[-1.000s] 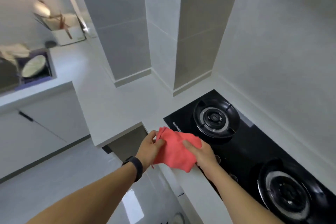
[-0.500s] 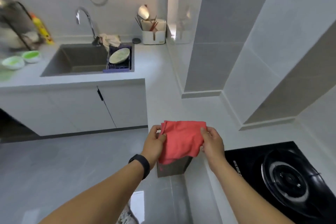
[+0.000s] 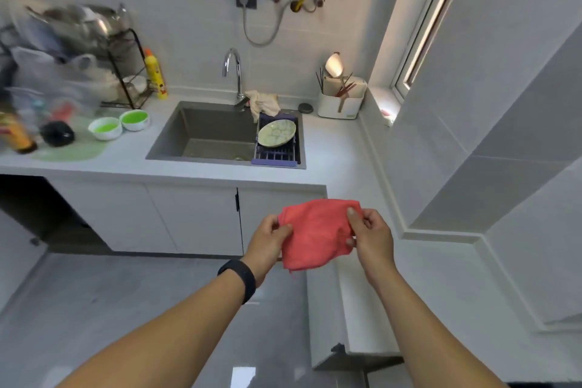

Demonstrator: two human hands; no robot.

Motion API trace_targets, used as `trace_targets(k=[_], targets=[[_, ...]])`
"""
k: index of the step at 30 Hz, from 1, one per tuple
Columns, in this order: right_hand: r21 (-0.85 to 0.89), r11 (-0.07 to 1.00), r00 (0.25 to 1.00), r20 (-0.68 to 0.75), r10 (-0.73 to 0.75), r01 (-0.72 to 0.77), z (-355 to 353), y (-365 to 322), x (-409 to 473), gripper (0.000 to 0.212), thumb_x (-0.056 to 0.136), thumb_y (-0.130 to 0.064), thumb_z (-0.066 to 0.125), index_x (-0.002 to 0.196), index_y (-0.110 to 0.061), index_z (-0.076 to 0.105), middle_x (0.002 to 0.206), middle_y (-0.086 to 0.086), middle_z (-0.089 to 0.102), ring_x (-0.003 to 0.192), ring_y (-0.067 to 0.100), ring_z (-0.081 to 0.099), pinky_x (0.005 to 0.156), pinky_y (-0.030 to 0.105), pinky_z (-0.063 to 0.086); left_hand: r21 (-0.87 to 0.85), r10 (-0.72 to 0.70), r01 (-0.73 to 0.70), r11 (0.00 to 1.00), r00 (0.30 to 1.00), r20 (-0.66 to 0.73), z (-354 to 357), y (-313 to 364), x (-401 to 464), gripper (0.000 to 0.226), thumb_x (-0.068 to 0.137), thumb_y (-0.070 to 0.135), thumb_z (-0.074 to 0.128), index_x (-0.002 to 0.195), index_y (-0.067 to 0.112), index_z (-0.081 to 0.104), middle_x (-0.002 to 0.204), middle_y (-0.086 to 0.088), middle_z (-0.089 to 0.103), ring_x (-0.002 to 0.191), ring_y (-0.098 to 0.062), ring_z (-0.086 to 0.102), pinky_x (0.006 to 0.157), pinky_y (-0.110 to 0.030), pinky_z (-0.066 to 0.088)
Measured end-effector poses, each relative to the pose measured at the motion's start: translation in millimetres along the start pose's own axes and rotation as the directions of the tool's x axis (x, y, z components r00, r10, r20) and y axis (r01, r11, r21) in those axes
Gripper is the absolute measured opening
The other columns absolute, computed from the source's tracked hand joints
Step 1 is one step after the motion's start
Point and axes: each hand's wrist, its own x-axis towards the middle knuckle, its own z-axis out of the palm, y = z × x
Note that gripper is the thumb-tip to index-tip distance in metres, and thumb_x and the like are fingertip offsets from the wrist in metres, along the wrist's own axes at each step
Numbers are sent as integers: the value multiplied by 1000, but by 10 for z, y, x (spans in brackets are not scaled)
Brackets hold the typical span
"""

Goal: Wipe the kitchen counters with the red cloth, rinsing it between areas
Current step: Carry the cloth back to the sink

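Change: since the earlier frames the view has swung away from the black hob toward the sink; both hands have kept hold of the cloth throughout.
Left hand: the left hand (image 3: 270, 241), a black band on its wrist, pinches the left edge of the red cloth (image 3: 316, 235) between thumb and curled fingers (image 3: 285, 228).
Right hand: the right hand (image 3: 371, 238) grasps the cloth's right edge, thumb on top and fingers curled beneath.
Cloth: it hangs stretched between the two hands in the air, above the floor and just in front of the white worktop (image 3: 346, 154) corner, touching no surface.
Sink: the grey sink (image 3: 208, 135) is set in the worktop well beyond the hands, with a chrome tap (image 3: 234, 72) behind it.
In the sink: a pale plate (image 3: 277, 133) leans tilted in a purple rack (image 3: 277, 153) at its right end; a beige rag (image 3: 263, 102) lies beside the tap.
Left of the sink: two green bowls (image 3: 119, 124) sit side by side, a yellow bottle (image 3: 155, 74) behind them.
Right of the sink: a white utensil holder (image 3: 341, 101) stands against the wall.
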Motion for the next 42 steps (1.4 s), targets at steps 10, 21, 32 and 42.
trace_targets(k=[10, 21, 32, 42], targets=[[-114, 969, 974, 91, -210, 220, 1558, -290, 863, 10, 100, -29, 66, 104, -20, 67, 108, -5, 57, 98, 13, 60, 84, 28, 51, -89, -23, 7, 996, 984, -177, -1063, 164, 843, 19, 107, 29, 53, 118, 15, 60, 113, -10, 72, 103, -25, 70, 91, -46, 57], [-117, 974, 958, 239, -161, 193, 3430, -755, 2218, 28, 106, -32, 55, 122, -17, 73, 110, -7, 57, 105, 14, 60, 97, 29, 44, -359, 9, -77, 930, 982, -187, -2236, 1287, 2379, 8, 106, 22, 55, 106, 18, 61, 98, -4, 70, 92, -18, 67, 79, -45, 61], [-32, 995, 967, 241, -84, 95, 4584, -1297, 3142, 23, 106, -37, 55, 97, -22, 69, 89, -8, 65, 80, 6, 57, 71, 24, 44, -358, 37, -66, 931, 996, -86, -3422, 1770, 3774, 31, 71, 14, 76, 99, 16, 63, 98, -11, 72, 87, -24, 70, 80, -37, 55], [-22, 998, 998, 43, 55, -55, 5061, -1485, 3520, 26, 105, -49, 52, 99, -31, 69, 90, -8, 69, 89, 16, 63, 85, 52, 57, -182, 75, -50, 982, 989, 128, -3929, 2120, 4823, 21, 71, 28, 82, 88, 22, 71, 108, -5, 73, 98, -19, 67, 90, -33, 53]])
